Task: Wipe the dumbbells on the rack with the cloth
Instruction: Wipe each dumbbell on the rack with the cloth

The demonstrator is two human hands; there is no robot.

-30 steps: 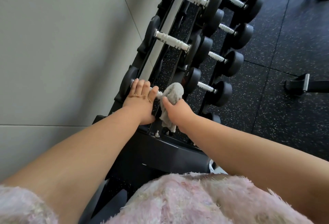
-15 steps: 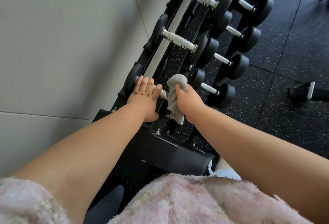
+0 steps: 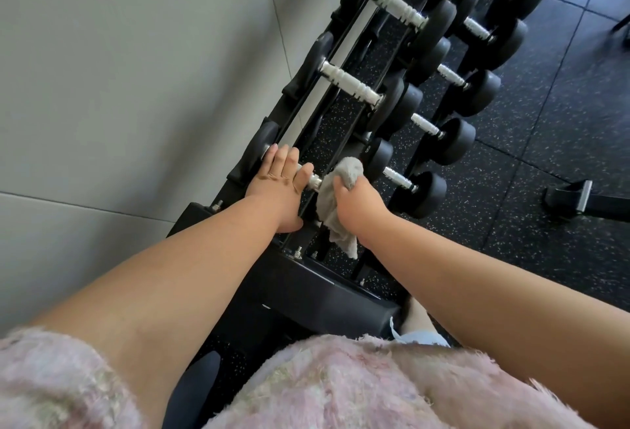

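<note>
the left hand [image 3: 278, 178] lies fingers-straight over the steel handle of the nearest black rubber dumbbell [image 3: 262, 152] on the black metal rack [image 3: 327, 295]; the right hand [image 3: 354, 198] clutches the crumpled grey cloth [image 3: 335, 196] at its inner head. brace firmly, rub around the head, then along the handle.

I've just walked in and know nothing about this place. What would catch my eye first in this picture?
Two bare arms reach down to a black rack of dumbbells set against a grey wall. The right hand grips a crumpled grey cloth against the nearest dumbbell, while the left hand rests on that dumbbell's handle. More dumbbells with silver handles line the rack further up, and fluffy pink clothing fills the bottom.
</note>
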